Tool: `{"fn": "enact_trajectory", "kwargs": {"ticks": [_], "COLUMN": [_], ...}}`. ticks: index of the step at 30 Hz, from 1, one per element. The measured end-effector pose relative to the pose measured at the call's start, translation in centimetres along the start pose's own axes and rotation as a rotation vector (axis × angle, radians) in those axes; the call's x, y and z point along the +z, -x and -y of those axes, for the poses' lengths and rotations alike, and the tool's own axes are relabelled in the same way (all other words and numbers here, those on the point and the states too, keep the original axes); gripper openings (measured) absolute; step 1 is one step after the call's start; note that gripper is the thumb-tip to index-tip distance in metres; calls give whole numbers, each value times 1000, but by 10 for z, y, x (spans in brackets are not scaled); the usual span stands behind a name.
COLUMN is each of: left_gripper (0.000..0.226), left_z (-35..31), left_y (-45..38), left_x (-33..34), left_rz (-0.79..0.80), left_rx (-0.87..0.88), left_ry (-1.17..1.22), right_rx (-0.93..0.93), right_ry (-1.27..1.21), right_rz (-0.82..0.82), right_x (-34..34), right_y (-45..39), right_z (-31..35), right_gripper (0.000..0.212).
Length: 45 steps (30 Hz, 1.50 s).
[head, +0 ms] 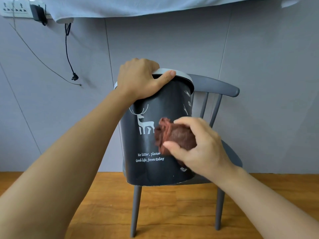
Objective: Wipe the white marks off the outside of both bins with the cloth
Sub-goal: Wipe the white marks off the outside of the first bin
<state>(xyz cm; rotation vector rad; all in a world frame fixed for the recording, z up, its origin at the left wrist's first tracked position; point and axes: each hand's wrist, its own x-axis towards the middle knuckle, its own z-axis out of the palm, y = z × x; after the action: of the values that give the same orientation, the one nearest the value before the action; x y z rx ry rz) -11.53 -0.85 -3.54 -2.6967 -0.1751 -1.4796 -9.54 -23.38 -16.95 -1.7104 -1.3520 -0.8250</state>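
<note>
One dark bin [155, 145] stands tilted on a grey chair [231, 157]. Nearest, the right hand [202, 147] grips a bunched brown cloth [174, 135] against the bin's side, beside the printed deer. Farther up, the left hand [139, 78] curls over its rim; the inside is hidden.

The bin [151, 149] is sitting on the chair [231, 152], tilted. The left hand [139, 78] is holding the bin's top rim, with its fingers [165, 77] lying over the edge. Below those fingers, the right hand [198, 144] is pressing the cloth [174, 135] against the bin's side. The chair is standing on the floor [103, 204], in front of the wall [172, 45].
</note>
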Motion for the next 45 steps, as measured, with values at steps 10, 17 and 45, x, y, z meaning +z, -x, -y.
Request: {"fn": "enact_trajectory", "kwargs": {"ticks": [10, 17, 45], "left_gripper": [71, 72, 69], "left_z": [0, -1, 4], "left_y": [-1, 1, 5], "left_x": [0, -3, -7], "left_rz": [15, 26, 29], "left_rx": [-29, -25, 10], "left_ry": [2, 5, 71], "right_rx": [-56, -140, 29], "right_ry": [161, -28, -199], "right_rz": [87, 247, 403], "right_x": [11, -5, -23], "right_y": [36, 64, 72], "right_z": [8, 9, 1], "right_gripper": [50, 36, 34]}}
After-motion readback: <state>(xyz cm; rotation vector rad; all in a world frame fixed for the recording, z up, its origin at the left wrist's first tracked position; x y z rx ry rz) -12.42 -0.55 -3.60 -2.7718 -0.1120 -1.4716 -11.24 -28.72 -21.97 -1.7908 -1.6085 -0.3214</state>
